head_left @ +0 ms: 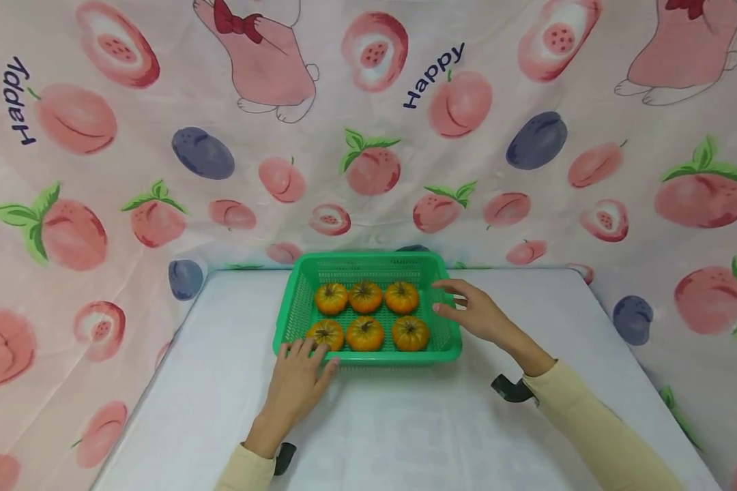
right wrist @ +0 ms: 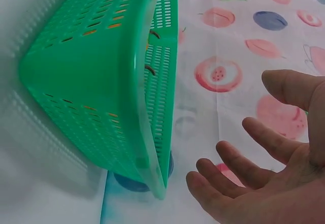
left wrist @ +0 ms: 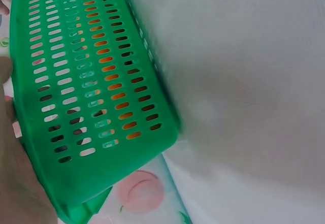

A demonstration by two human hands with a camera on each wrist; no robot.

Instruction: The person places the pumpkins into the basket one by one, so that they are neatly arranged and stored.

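Observation:
A green plastic basket (head_left: 381, 356) holds several small orange pumpkins (head_left: 365, 333) in two rows. At its front left corner my left hand (head_left: 297, 383) lies with the fingertips over the rim and the thumb stretched out in front. The left wrist view shows the basket's slotted side (left wrist: 91, 87), with only part of that hand at the left edge. My right hand (head_left: 475, 315) is beside the basket's right rim, fingers spread and palm toward it. In the right wrist view a gap separates those fingers (right wrist: 233, 163) from the basket (right wrist: 96, 82), and they hold nothing.
The basket stands near the back edge of a table with a white cover (head_left: 405, 423). Behind and at both sides hangs a cloth (head_left: 368, 102) printed with peaches and rabbits. Dark curved pieces (head_left: 511, 389) show by both wrists.

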